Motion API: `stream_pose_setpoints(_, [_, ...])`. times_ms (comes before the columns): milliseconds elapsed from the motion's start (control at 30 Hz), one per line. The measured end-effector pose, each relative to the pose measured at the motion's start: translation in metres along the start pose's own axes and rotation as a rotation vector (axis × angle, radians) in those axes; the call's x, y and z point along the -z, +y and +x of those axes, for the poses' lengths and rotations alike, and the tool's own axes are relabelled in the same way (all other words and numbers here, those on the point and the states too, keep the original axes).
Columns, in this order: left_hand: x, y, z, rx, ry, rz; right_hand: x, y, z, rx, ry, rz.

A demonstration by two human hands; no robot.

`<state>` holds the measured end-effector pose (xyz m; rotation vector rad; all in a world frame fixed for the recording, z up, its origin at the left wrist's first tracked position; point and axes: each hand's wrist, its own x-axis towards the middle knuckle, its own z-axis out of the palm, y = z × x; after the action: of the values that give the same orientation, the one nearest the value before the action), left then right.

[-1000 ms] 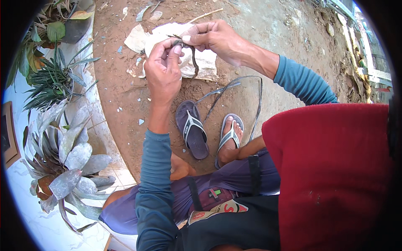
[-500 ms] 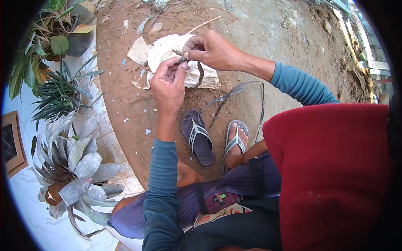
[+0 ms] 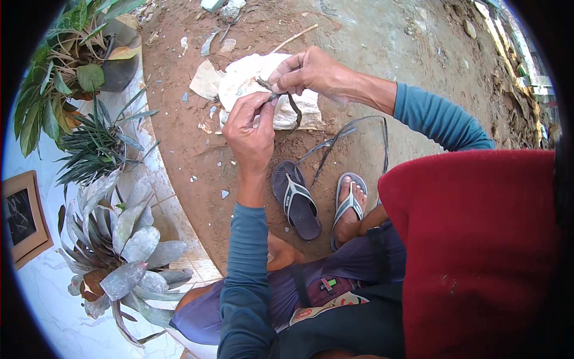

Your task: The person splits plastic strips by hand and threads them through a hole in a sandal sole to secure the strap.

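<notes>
Teal-sleeved, the left hand (image 3: 250,125) pinches a dark strip (image 3: 294,107) at its one o'clock, thumb and fingertips closed. The strip sits between both hands, above a white sack (image 3: 236,84); its short end points to ten o'clock, its longer tail droops towards five. The right hand (image 3: 317,72), fingertips narrowed on the strip at its eight o'clock, is nearer that tail, just beside it.

Matt, rough-looking dark strip (image 3: 295,106) and creased, cloth-like white bundle (image 3: 248,66)
</notes>
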<state>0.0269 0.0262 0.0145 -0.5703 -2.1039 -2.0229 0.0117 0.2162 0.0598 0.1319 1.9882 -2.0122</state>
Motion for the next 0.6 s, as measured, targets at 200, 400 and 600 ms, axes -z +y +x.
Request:
stream_pose_setpoints(200, [-0.002, 0.004, -0.004, -0.174, -0.122, 0.294, -0.004, -0.005, 0.001, 0.101, -0.056, -0.532])
stream_pose_setpoints(400, [-0.008, -0.007, -0.009, 0.18, -0.058, 0.01, -0.002, 0.01, -0.003, 0.21, -0.141, -0.466])
stream_pose_setpoints(600, [-0.014, -0.004, -0.011, 0.215, 0.02, -0.213, 0.0, 0.017, 0.0, -0.123, -0.04, -0.016])
